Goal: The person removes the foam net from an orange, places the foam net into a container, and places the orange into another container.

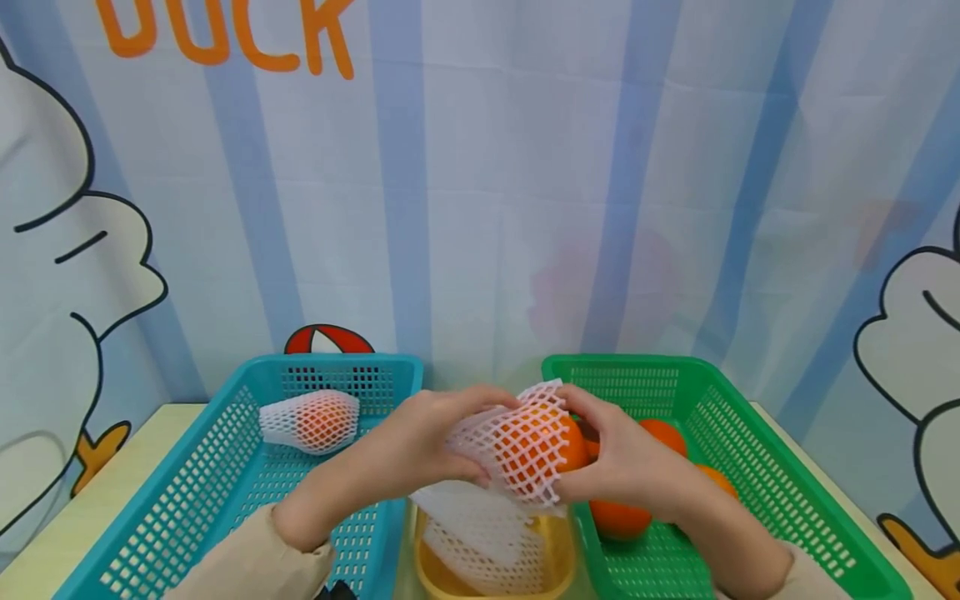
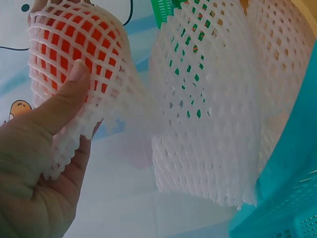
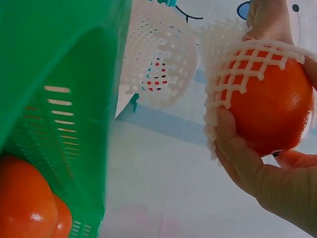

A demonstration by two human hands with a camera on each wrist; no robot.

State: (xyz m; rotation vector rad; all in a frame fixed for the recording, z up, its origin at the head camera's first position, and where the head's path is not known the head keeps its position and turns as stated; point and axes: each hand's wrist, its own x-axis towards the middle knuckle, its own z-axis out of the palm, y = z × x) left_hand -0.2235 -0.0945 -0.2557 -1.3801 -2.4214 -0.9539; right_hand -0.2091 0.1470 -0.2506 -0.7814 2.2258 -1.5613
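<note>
Between both hands is a smooth, shiny orange-red fruit (image 3: 270, 106) that looks like a persimmon, partly inside a white foam net sleeve (image 1: 525, 446). My left hand (image 1: 423, 450) grips the sleeve and the covered side of the fruit, its thumb (image 2: 64, 101) pressed on the mesh. From the other side my right hand (image 1: 626, 458) holds the fruit and the sleeve's open rim. In the right wrist view the fruit's lower part is bare, with a dark spot at its bottom. Below the hands, more white foam sleeves (image 1: 480, 529) lie in a yellow basket (image 1: 423, 575).
A blue basket (image 1: 187, 475) at left holds one fruit in a foam net (image 1: 322, 423). At right, a green basket (image 1: 795, 500) contains several bare orange-red fruits (image 1: 618, 518). Both stand on a pale table (image 1: 97, 492) before a striped cloth backdrop (image 1: 487, 208).
</note>
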